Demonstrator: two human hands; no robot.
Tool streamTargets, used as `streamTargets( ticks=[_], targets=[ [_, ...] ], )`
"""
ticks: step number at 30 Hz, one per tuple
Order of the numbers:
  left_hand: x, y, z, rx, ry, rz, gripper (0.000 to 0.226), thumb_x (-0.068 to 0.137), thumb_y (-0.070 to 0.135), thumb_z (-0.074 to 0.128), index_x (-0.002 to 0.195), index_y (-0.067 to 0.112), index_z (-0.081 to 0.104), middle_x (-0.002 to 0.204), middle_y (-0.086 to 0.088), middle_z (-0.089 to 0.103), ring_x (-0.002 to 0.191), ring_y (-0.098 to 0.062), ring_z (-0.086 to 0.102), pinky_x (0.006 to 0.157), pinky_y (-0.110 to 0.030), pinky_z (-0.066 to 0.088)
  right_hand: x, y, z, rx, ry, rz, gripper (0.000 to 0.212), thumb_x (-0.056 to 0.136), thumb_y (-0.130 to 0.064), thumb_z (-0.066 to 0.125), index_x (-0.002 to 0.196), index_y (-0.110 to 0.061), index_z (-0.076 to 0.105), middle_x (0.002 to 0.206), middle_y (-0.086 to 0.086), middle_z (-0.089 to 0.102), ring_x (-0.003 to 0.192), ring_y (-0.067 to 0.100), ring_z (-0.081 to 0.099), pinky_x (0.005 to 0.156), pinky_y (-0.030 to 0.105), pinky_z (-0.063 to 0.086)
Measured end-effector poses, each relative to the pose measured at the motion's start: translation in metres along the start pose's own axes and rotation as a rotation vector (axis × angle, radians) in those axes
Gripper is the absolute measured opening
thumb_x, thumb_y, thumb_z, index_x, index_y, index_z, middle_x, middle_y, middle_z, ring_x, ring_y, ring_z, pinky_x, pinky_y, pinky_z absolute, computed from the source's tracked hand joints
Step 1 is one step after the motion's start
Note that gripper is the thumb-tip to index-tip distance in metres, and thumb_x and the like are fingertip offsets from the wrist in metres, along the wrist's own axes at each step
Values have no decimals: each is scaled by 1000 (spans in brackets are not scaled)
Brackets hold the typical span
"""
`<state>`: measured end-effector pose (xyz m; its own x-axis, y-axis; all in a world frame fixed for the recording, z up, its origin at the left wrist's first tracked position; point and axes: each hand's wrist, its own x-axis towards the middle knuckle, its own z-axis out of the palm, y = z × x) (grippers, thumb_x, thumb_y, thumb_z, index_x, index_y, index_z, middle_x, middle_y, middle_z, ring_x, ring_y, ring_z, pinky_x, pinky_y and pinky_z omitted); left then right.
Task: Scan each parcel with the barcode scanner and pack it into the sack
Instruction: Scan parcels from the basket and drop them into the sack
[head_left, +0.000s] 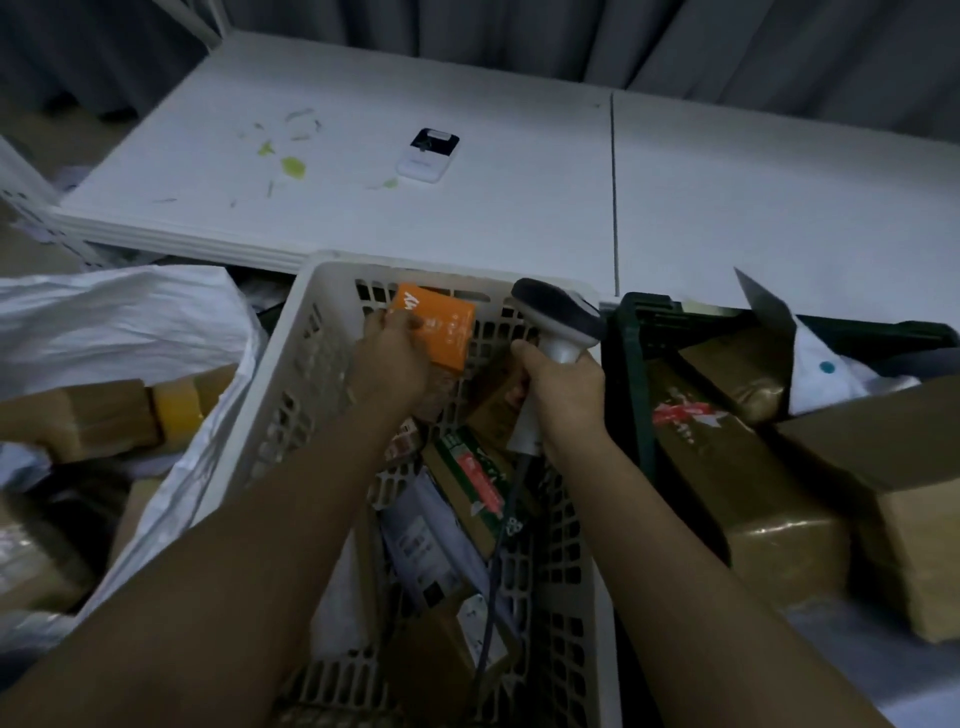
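My left hand (392, 364) grips a small orange parcel (441, 330) above the far end of the white slotted basket (260, 431). My right hand (563, 384) holds the white and black barcode scanner (563, 317) by its handle, its head beside the orange parcel. The scanner's cable hangs down into the basket. Several more parcels (467, 483) lie in the basket under my arms. The white woven sack (119, 322) lies open at the left with brown boxes (104, 415) inside.
A white table (519, 208) runs across the back with a small white and black device (427, 156) on it. At the right stands a dark green crate (628, 374) with taped brown parcels (737, 467) and an open cardboard box (909, 519).
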<state>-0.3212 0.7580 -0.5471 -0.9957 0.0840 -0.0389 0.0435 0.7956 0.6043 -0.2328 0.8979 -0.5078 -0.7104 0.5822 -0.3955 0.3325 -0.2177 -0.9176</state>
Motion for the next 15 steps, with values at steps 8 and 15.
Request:
streamTargets(
  ticks=[8,15],
  targets=[
    [-27,8,-8,21,-71,-335,109,64,54,80,144,14,16,146,-23,26,131,-43,33,102,-54,36,-26,-6,-1,-20,-98,1,23,86,-9,70,72,-17,54,69,6,57,63,18,55,63,31,49],
    [-70,-10,-100,-380,-59,-327,101,53,65,72,131,25,22,133,-11,42,117,-32,49,96,-47,48,-81,-33,-9,-59,-157,-14,23,88,-9,69,73,-20,55,68,3,59,58,14,55,57,24,47]
  ],
)
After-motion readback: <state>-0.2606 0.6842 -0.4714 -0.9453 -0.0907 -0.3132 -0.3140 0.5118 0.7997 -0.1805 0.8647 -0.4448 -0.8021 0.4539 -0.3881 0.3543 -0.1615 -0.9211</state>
